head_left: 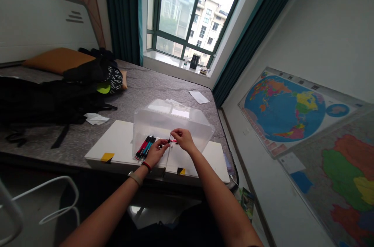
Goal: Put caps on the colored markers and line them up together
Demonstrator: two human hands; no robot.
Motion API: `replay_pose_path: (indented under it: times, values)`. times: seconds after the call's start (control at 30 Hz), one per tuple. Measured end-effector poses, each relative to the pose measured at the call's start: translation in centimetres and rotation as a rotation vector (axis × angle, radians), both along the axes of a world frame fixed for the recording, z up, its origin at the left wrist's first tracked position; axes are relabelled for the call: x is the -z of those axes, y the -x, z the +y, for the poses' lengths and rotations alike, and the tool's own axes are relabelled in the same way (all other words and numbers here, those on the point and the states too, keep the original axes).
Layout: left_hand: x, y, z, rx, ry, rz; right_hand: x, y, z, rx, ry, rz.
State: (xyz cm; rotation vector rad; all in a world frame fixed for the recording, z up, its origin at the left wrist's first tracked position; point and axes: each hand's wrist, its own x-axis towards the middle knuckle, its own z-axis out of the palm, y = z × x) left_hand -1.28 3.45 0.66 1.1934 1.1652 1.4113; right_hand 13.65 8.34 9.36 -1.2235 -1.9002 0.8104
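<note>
Left hand: closed lightly on a small dark piece (pixel 168 141) in front of the bin (pixel 172 118); the hand (pixel 155 154) is not clenched.
Right hand: thumb and fingertips pinched at the piece's upper end; the hand (pixel 183 138) is held before the bin. Whether one part or two are gripped cannot be told.
Red part: seen between the hands (pixel 173 140); its attachment cannot be told.
Pens: laid in a loose row (pixel 145 147) at the bin's left side; whether they are inside its wall cannot be told.
Drop risk: the piece could be lost if either fingertip grip is relaxed, as little surface is held.
Seam risk: a dropped part could be caught between the white boxes (pixel 112 140), whose joint runs below the bin.
Roll risk: the pens could be scattered if brushed by the left wrist.
Bin risk: the light bin could be shifted if knocked by the right knuckles.
</note>
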Motion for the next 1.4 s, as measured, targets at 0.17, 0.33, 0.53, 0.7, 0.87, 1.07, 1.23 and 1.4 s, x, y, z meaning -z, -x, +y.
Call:
replay_pose_path:
  times: [0.17, 0.33, 0.53, 0.7, 0.87, 1.07, 1.23, 1.4]
  values:
    - [-0.3, 0.1, -0.2, 0.012, 0.021, -0.055, 0.5, 0.3, -0.8, 0.030, 0.008, -0.039]
    - [-0.5, 0.1, -0.2, 0.000, 0.019, -0.051, 0.1, 0.6, -0.6, 0.026, -0.005, 0.004]
    - [-0.5, 0.2, -0.2, 0.012, -0.003, -0.010, -0.4, 1.2, -0.1, 0.009, -0.013, -0.101]
    - [-0.6, 0.1, -0.3, 0.024, 0.018, -0.043, -0.4, 1.3, 0.0, 0.024, -0.010, -0.117]
    - [-0.3, 0.0, -0.2, 0.058, 0.060, -0.107, -1.2, 1.1, 0.4, -0.003, -0.012, -0.106]
    - [0.1, -0.2, 0.0, 0.044, 0.094, -0.197, -1.6, 0.5, 1.8, 0.097, -0.061, -0.346]
    - [-0.1, -0.1, -0.2, 0.017, 0.051, -0.058, -0.1, 0.9, 2.8, -0.039, 0.084, -0.861]
    - [-0.5, 0.1, -0.2, 0.045, -0.104, 0.125, 1.1, 1.6, 3.2, -0.121, -0.019, -0.988]
